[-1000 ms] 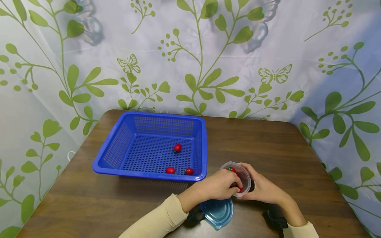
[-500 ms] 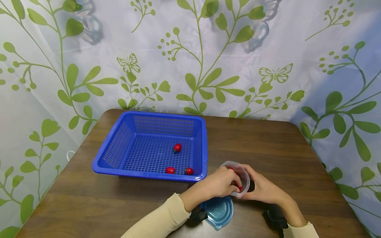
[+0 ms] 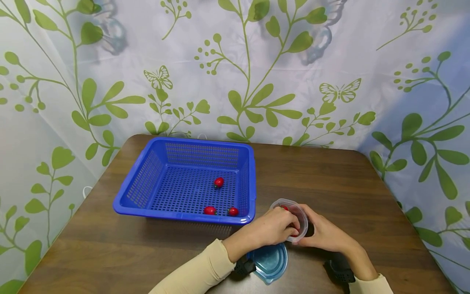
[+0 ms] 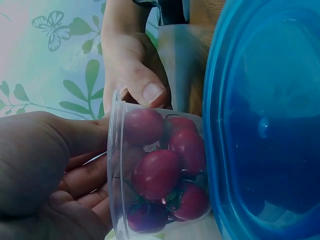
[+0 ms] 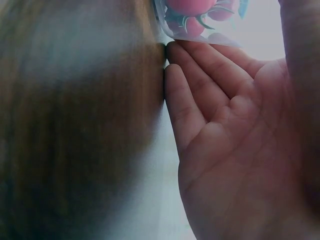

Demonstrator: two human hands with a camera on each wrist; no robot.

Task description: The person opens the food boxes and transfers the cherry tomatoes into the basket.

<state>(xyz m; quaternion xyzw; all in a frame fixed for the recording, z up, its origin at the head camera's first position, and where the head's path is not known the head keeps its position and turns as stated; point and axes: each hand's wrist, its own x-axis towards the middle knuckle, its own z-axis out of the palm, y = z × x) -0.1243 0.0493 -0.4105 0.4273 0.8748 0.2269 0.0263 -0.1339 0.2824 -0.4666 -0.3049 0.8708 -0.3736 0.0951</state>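
A small clear plastic container point(image 3: 304, 220) stands at the right middle of the table, tilted toward the left. My right hand point(image 3: 324, 234) grips its outer side between thumb and fingers. Into its mouth reaches my left hand point(image 3: 269, 226), fingers curled, thumb and forefinger pinching at a red cherry tomato point(image 3: 295, 234); the fingertips are partly hidden. Through the wall in the left wrist view, several cherry tomatoes point(image 4: 156, 174) with green stems show. Close below the container lies a translucent blue lid point(image 3: 270, 261), flat on the table.
A blue perforated basket point(image 3: 147, 212) stands at the table's left, holding three cherry tomatoes point(image 3: 218, 182). The brown wooden table point(image 3: 312, 175) extends behind and right of the container. A leaf-patterned curtain point(image 3: 205, 81) hangs along its back.
Both hands stay almost in place. My left fingers shift slightly deeper into the container, and less red shows at their tips. The basket and lid have not moved.
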